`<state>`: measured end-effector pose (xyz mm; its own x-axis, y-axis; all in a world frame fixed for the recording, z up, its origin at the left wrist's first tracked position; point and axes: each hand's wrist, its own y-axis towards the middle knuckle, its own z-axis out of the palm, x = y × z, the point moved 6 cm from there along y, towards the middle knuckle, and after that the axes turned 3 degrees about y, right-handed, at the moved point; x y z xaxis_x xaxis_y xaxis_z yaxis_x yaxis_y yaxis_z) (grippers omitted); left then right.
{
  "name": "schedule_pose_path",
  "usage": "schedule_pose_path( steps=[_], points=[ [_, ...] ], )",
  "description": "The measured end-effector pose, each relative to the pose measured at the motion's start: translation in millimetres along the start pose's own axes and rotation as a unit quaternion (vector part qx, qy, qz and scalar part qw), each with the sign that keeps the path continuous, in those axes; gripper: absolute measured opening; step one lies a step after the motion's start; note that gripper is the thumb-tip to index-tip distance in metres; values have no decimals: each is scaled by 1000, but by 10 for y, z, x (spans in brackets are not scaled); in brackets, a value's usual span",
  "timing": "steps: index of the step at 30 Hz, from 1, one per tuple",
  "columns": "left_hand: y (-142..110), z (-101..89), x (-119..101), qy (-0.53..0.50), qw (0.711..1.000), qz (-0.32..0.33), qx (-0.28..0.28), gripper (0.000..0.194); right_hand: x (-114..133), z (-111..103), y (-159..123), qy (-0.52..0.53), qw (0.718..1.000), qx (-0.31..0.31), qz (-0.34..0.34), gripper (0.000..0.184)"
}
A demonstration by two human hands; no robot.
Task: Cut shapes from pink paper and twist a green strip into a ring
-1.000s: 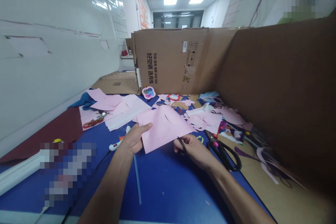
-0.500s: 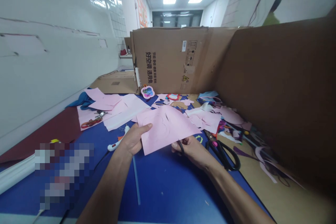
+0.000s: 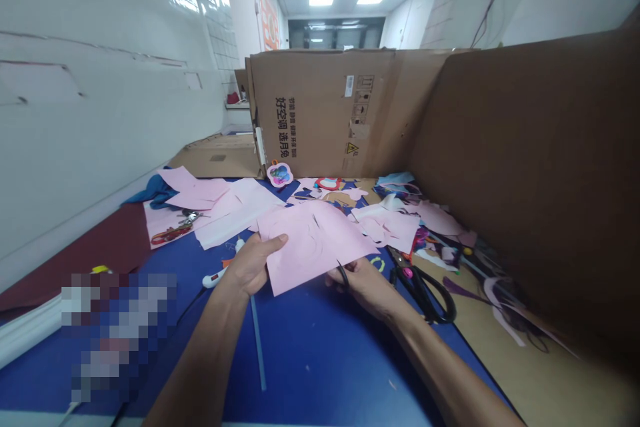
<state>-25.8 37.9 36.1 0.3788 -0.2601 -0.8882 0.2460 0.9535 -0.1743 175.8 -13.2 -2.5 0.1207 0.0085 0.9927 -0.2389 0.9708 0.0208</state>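
A pink paper sheet [image 3: 313, 243] with cut lines in it is held up over the blue table mat [image 3: 310, 353]. My left hand [image 3: 253, 263] grips its left edge, thumb on top. My right hand [image 3: 363, 283] is closed round the black handles of small scissors [image 3: 344, 275], whose blades meet the sheet's lower right edge. Most of the blades are hidden by the paper.
Large black-handled scissors [image 3: 425, 287] lie just right of my right hand. Pink paper scraps [image 3: 395, 227] and sheets [image 3: 225, 207] litter the back of the table. A white glue gun [image 3: 220, 270] and red-handled pliers [image 3: 173, 233] lie left. Cardboard walls [image 3: 525, 167] enclose the back and right.
The sheet has turned slightly in my hands and the scissors have shifted a little along its lower right edge. The view has drifted slightly.
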Motion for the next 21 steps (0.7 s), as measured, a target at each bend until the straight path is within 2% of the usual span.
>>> schedule_pose_path(
  steps=[5,12,18,21],
  points=[
    [-2,1,-1,3,1000,0,2,54,-5,-16,15,-12,1000,-11,7,38],
    [6,-5,25,14,1000,-6,10,49,-14,5,51,34,999,-7,-9,31],
    [18,-13,42,19,1000,-7,8,47,-4,24,72,50,999,-11,-15,35],
    [23,-5,63,19,1000,-10,14,50,32,49,88,6,999,-7,-36,38]
  ],
)
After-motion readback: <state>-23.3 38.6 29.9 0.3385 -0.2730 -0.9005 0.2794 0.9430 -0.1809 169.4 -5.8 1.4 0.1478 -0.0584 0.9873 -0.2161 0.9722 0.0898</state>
